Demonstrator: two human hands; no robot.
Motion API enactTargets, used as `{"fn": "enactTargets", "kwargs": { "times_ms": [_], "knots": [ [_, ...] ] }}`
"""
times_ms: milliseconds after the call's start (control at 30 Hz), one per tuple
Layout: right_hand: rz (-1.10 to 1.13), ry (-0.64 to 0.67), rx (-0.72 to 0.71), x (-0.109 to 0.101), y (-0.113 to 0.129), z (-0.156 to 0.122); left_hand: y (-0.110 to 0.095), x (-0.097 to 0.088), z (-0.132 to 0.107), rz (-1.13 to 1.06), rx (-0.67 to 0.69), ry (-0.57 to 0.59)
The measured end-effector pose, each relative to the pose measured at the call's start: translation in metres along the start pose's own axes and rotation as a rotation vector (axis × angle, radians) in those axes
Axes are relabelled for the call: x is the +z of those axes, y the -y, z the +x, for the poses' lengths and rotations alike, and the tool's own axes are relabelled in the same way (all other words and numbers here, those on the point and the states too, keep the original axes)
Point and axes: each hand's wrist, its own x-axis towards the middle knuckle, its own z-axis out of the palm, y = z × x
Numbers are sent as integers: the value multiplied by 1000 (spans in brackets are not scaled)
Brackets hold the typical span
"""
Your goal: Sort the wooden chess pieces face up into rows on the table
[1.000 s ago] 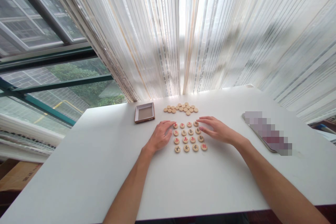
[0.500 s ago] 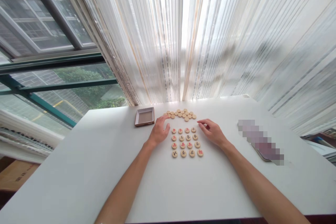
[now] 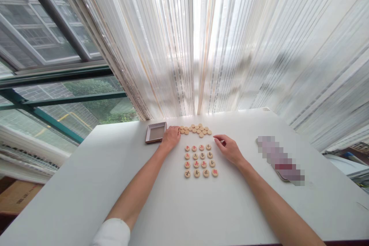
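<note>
My left hand [image 3: 171,137] is at the left end of a loose cluster of wooden xiangqi pieces [image 3: 201,131], which lie with blank sides up. Its fingers are curled and pressed together against the end of the cluster; its thumb and anything inside the grasp are hidden. To the right of that cluster, my right hand [image 3: 227,147] hovers near the table with bent fingers, thumb and index apart, holding nothing. Between my forearms, face-up xiangqi pieces [image 3: 196,164] with red and black characters form a neat grid of rows and columns.
A shallow open box [image 3: 147,138] stands just left of my left hand. On the right of the white table [image 3: 86,184] lies a phone-like object [image 3: 284,177], mostly blurred out. Striped curtains [image 3: 178,65] hang behind the table, with a window at left.
My left hand has shifted slightly left and its fingers have curled in by the cluster's left end. My right hand stays beside the cluster. The whole view has shifted a little.
</note>
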Motion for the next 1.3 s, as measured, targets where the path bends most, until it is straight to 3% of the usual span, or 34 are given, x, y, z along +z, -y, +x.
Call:
{"fn": "enactTargets", "kwargs": {
  "times_ms": [167,300,400,467,567,700,800,1100,1300],
  "knots": [
    [0,-25,-2,1,-2,1,-12,-5,-8,-143,-74,-45],
    [7,-47,-29,0,3,0,-30,-16,-35,-368,-103,-33],
    [17,-60,-77,1,15,-5,-48,-24,-63,-593,-101,65],
    [28,-65,-169,3,28,-12,-60,-30,-80,-1060,-196,219],
    [65,-50,-351,9,51,-26,-75,-36,-99,-1321,-314,361],
    [85,47,-523,17,75,-43,-89,-39,-113,-1398,-316,418],
    [105,64,-569,21,82,-49,-95,-35,-121,-1400,-267,416],
    [145,68,-573,30,77,-55,-106,-18,-140,-1399,-276,316],
    [110,230,-541,28,77,-55,-103,-12,-140,-1313,-261,253]
  ]
}}
